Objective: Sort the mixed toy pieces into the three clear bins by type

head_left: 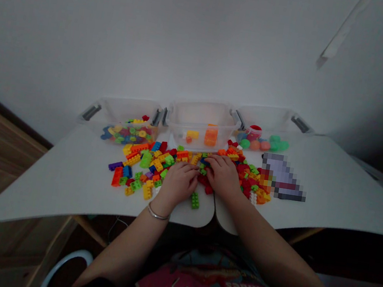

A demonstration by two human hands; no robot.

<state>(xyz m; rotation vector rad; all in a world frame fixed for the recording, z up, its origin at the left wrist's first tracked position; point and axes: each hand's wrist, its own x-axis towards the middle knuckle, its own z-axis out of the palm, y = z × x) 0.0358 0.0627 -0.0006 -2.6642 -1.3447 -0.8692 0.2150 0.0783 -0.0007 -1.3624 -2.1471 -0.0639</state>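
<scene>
Plastic building bricks, heaped on the white worktop before the middle clear bin, are covered by the curled left hand and right hand, whose grip cannot be told, and are best lifted singly, not raked frontward.

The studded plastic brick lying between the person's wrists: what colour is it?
The studded plastic brick is green, clearest in the head view.
</scene>
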